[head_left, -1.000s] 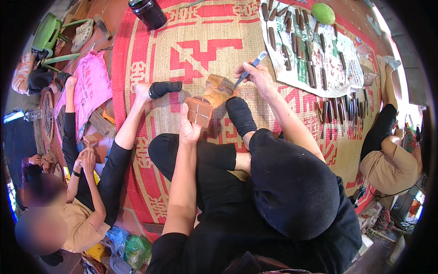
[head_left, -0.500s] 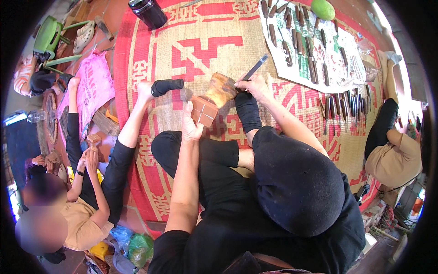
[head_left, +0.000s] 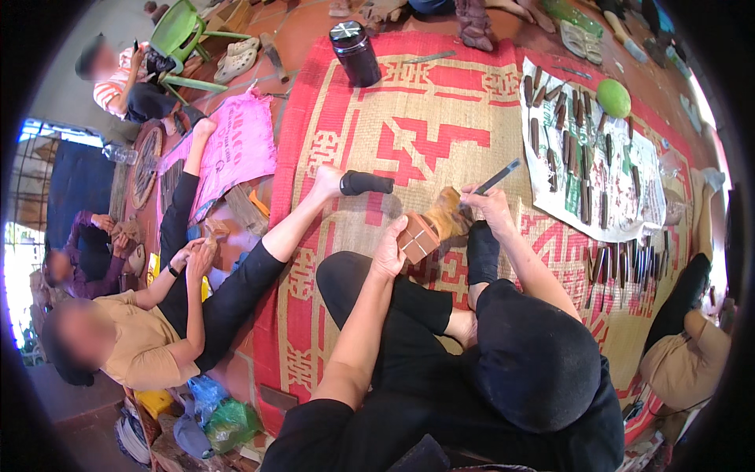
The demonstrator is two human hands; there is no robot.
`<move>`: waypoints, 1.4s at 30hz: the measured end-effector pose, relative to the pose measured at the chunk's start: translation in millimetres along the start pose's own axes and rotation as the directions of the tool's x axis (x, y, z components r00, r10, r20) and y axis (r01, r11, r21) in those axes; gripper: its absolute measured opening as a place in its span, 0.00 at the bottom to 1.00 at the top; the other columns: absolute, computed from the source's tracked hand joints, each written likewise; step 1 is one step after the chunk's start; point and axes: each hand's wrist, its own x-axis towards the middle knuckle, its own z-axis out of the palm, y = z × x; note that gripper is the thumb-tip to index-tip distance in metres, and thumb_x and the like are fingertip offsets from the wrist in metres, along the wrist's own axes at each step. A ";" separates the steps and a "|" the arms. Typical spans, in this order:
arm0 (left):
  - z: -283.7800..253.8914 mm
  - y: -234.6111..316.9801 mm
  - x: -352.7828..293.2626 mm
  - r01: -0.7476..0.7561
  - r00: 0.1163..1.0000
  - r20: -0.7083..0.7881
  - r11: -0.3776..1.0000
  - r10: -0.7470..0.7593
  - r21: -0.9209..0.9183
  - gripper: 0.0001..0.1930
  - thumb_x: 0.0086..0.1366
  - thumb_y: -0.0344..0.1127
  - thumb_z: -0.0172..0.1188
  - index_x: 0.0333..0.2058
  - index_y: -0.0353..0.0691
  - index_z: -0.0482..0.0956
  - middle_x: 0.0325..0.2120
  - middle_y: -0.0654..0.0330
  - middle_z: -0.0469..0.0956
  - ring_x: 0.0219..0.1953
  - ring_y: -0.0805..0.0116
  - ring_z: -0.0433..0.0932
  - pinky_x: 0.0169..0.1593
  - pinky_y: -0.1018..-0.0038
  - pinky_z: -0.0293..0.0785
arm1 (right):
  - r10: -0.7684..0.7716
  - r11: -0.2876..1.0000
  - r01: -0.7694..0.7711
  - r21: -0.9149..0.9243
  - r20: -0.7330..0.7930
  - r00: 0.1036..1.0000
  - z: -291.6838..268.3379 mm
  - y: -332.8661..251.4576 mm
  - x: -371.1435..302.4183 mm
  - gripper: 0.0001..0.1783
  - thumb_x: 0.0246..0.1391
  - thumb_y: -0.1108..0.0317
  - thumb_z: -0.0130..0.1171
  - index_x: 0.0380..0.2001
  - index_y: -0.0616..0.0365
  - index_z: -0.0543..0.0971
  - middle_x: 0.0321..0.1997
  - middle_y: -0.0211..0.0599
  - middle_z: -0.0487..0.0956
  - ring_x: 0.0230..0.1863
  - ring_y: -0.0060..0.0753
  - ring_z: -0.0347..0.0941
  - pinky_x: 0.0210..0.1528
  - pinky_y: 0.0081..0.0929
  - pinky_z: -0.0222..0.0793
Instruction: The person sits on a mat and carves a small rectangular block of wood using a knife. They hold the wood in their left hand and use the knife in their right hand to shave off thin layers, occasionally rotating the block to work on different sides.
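Observation:
My left hand [head_left: 391, 248] is closed round the square, reddish-brown base of a wood carving [head_left: 418, 239], whose end face bears pale crossed lines. Beyond the base, the carving narrows into a rough yellow-brown part. Pinched in my right hand [head_left: 489, 206] is a slim dark chisel-like tool [head_left: 500, 176], its grey flat end pointing up and away to the right. That hand is right beside the carving's far end; whether the tool's lower end touches the wood is hidden by the fingers. The carving is held above the mat, between my bent legs.
The red-and-straw mat [head_left: 425, 102] carries a dark jar [head_left: 355, 55]. At right, a white sack [head_left: 621, 204] holds several wooden-handled tools [head_left: 585, 185] and a green fruit [head_left: 613, 99]; more chisels [head_left: 625, 263] lie nearby. At left, a co-worker [head_left: 149, 338] holds a small wooden piece [head_left: 216, 228].
My view has swung, so the mat, tools and both hands appear farther right and lower. Both hands keep their holds on the carving and the chisel-like tool.

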 end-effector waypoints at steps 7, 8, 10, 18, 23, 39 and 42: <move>11.0 1.0 -13.1 0.006 0.998 0.068 0.996 -0.013 0.092 0.20 0.58 0.45 0.59 0.44 0.40 0.70 0.38 0.59 0.75 0.40 0.67 0.75 0.46 0.69 0.73 | 0.002 0.996 -0.013 0.085 0.131 0.991 14.6 7.1 -0.1 0.10 0.39 0.73 0.62 0.30 0.63 0.79 0.29 0.32 0.78 0.31 0.21 0.71 0.39 0.20 0.64; 11.5 0.6 -11.8 0.009 0.994 0.107 0.995 -0.019 0.097 0.22 0.58 0.46 0.59 0.46 0.39 0.69 0.40 0.58 0.74 0.42 0.67 0.75 0.47 0.69 0.73 | 0.003 0.995 -0.018 0.102 0.142 0.990 19.2 5.4 -1.0 0.10 0.40 0.73 0.62 0.30 0.63 0.79 0.29 0.32 0.78 0.30 0.21 0.71 0.38 0.19 0.65; 17.1 -1.4 -12.6 0.025 0.991 0.133 0.997 -0.034 0.068 0.19 0.61 0.42 0.56 0.47 0.38 0.69 0.40 0.60 0.75 0.42 0.69 0.75 0.48 0.72 0.72 | 0.033 0.994 -0.047 0.102 0.136 0.990 28.8 1.2 -4.8 0.10 0.40 0.73 0.62 0.30 0.63 0.79 0.28 0.32 0.78 0.28 0.21 0.72 0.35 0.16 0.66; 30.0 8.8 -10.4 -0.069 0.984 0.176 0.968 0.026 0.243 0.20 0.61 0.43 0.56 0.49 0.40 0.68 0.41 0.64 0.74 0.41 0.74 0.74 0.46 0.75 0.70 | 0.052 0.943 -0.062 0.327 0.041 0.998 39.6 -4.8 -14.9 0.02 0.45 0.77 0.58 0.26 0.62 0.78 0.25 0.31 0.77 0.26 0.20 0.72 0.32 0.17 0.68; 35.6 24.1 -22.3 -0.181 0.983 0.073 0.854 0.167 0.488 0.19 0.60 0.41 0.57 0.48 0.39 0.69 0.39 0.64 0.73 0.36 0.76 0.73 0.42 0.78 0.68 | -0.070 0.991 0.064 0.117 0.048 0.996 38.6 1.7 -9.7 0.02 0.47 0.77 0.57 0.22 0.61 0.76 0.22 0.27 0.75 0.24 0.16 0.68 0.28 0.16 0.65; 187.9 104.0 -183.3 -0.499 0.015 0.976 0.848 0.216 -0.180 0.14 0.53 0.44 0.61 0.31 0.40 0.79 0.28 0.60 0.72 0.36 0.59 0.68 0.45 0.62 0.63 | -0.072 0.994 0.073 0.085 -0.012 0.997 34.1 2.3 -16.3 0.05 0.49 0.74 0.56 0.21 0.60 0.75 0.19 0.24 0.72 0.21 0.13 0.64 0.23 0.15 0.59; 195.8 98.8 -187.3 -0.490 -0.058 0.954 0.824 0.294 -0.284 0.12 0.55 0.44 0.59 0.28 0.39 0.78 0.27 0.59 0.71 0.34 0.58 0.68 0.43 0.61 0.66 | -0.079 0.990 0.084 0.111 -0.048 0.996 29.0 1.8 -16.9 0.05 0.50 0.74 0.55 0.22 0.61 0.75 0.20 0.24 0.73 0.21 0.13 0.65 0.24 0.15 0.61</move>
